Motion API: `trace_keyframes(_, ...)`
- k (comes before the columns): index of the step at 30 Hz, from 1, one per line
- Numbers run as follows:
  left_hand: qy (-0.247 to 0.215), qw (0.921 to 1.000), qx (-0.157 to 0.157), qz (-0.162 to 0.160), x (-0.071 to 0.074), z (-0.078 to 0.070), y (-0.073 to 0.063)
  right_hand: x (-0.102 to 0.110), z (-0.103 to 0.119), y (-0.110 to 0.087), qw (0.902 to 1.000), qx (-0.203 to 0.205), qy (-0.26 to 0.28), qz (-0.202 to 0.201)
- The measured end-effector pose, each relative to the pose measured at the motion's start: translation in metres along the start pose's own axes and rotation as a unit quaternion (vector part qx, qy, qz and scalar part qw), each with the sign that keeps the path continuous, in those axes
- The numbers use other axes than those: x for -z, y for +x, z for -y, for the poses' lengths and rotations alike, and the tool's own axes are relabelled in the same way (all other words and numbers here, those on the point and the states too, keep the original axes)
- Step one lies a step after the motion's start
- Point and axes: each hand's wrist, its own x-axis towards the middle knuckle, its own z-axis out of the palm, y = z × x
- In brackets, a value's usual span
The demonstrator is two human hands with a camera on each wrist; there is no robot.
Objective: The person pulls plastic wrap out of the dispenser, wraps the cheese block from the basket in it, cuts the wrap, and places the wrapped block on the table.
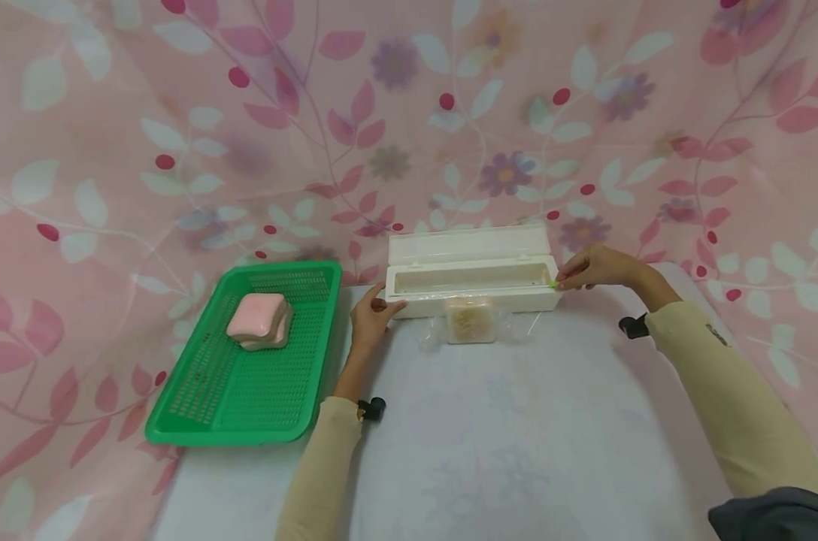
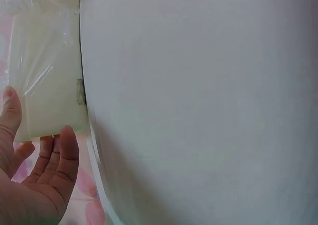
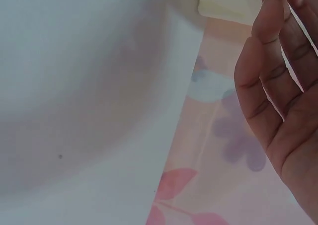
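Observation:
A long white box (image 1: 477,303) stands at the back of the table, its lid (image 1: 470,244) raised. My left hand (image 1: 371,319) holds its left end, thumb at the front and fingers around the end. At the right end, my right hand (image 1: 595,269) pinches a small bright green piece (image 1: 553,285) at the box's rim. Clear plastic film (image 2: 42,51) hangs over the box's front. It runs onto a pale, square, yellowish block (image 1: 470,323) lying against the front. In the right wrist view, the right fingertips reach past the top edge, and the green piece is hidden.
A green plastic basket (image 1: 331,330) stands at the left, holding a small stack of pink and pale square blocks (image 1: 259,319). White cloth covers the table (image 1: 490,436). A pink floral curtain (image 1: 409,135) hangs right behind the box.

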Motion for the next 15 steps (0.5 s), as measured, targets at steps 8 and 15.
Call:
trace_keyframes(8, 0.026, 0.9992, 0.016, -0.027, -0.003, -0.006, -0.007, -0.016, -0.007, -0.010, 0.9980, 0.017, 0.039, -0.047)
trace_keyframes(15, 0.069, 0.9951, 0.032, -0.063, -0.008, -0.012, -0.015, -0.035, -0.012, -0.020, 0.9923, -0.006, 0.055, -0.111)
